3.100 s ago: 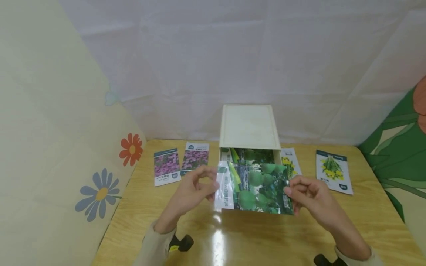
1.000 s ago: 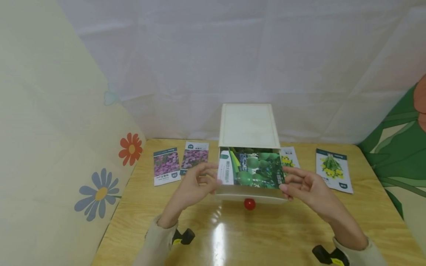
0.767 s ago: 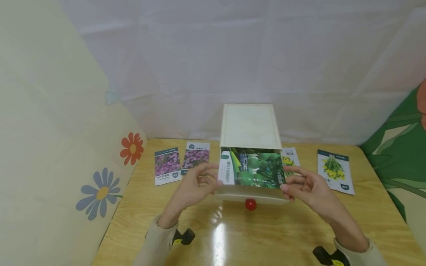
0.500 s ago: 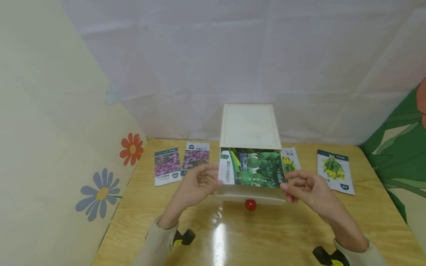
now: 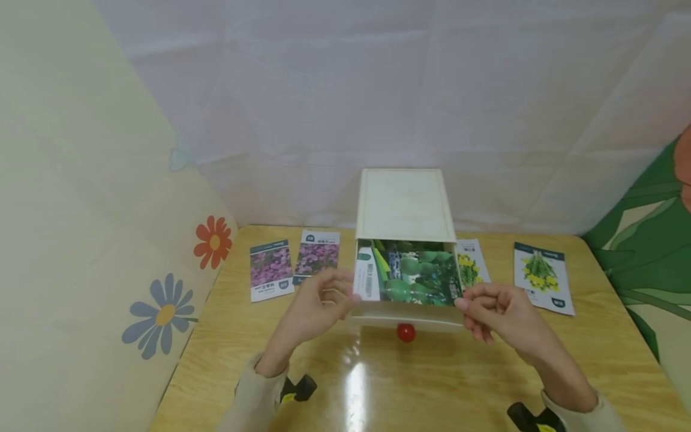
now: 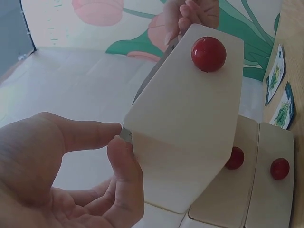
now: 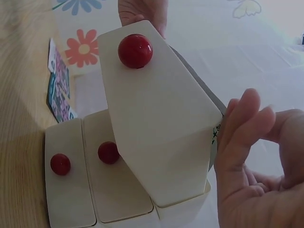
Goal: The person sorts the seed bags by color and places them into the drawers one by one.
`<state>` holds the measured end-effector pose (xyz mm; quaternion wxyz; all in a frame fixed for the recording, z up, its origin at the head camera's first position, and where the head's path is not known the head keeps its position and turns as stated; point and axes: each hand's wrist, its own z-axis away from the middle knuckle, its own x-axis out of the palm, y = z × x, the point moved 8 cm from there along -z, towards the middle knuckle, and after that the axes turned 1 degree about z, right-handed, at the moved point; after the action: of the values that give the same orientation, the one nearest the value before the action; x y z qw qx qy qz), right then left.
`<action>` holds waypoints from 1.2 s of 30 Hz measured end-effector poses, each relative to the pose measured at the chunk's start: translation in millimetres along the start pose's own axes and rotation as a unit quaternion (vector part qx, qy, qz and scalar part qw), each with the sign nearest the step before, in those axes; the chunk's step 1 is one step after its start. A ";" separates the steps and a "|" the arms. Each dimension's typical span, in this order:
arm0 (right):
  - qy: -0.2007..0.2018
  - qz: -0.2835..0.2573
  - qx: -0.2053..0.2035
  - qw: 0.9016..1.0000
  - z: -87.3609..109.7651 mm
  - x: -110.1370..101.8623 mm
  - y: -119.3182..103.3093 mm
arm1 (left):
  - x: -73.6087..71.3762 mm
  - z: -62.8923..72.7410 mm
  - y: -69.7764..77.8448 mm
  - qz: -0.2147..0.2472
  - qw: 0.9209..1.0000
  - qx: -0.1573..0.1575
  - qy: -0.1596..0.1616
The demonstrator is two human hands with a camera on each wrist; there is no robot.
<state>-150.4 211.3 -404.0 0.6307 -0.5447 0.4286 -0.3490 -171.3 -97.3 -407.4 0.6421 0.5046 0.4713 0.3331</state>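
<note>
A green seed packet [image 5: 410, 276] printed with round green fruits lies across the pulled-out top drawer [image 5: 409, 318] of a small white chest [image 5: 406, 204]. My left hand [image 5: 318, 306] pinches the packet's left end; in the left wrist view its thumb and forefinger close on a packet corner [image 6: 125, 133]. At the other end my right hand [image 5: 504, 318] pinches the near right corner, its other fingers beside the drawer wall. A red knob [image 6: 208, 54] sits on the drawer front. Behind the packet, part of another green packet shows inside the drawer.
Two purple-flower packets [image 5: 271, 270] lie left of the chest. To its right are two yellow-flower packets [image 5: 542, 277], one partly hidden by the chest and right hand. Two lower drawers with red knobs [image 7: 60, 164] are closed. White cloth [image 5: 302, 120] hangs behind.
Since the oldest frame, the packet has moved away from me, from in front of the drawer to over it, uncovering the red knob. Lately the right fingers have shifted slightly.
</note>
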 end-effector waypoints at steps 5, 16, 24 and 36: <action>0.000 0.015 0.020 1.000 -0.2 -0.5 3.3 | -0.1 0.4 -1.7 -0.022 1.000 0.000 0.002; 0.004 0.012 0.039 0.999 -1.2 0.4 9.8 | 1.5 -2.0 -1.9 -0.045 0.999 0.005 0.003; 0.017 0.021 0.047 0.999 -2.5 -2.4 13.5 | 2.6 -5.4 -1.7 -0.067 0.998 0.014 -0.003; 0.039 0.050 0.007 0.998 0.7 -0.7 8.7 | 0.0 -8.4 2.3 -0.087 0.996 0.029 0.002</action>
<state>-150.2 213.6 -412.5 0.6337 -0.5042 0.4774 -0.3410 -179.0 -93.9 -405.5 0.6531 0.4793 0.5239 0.2633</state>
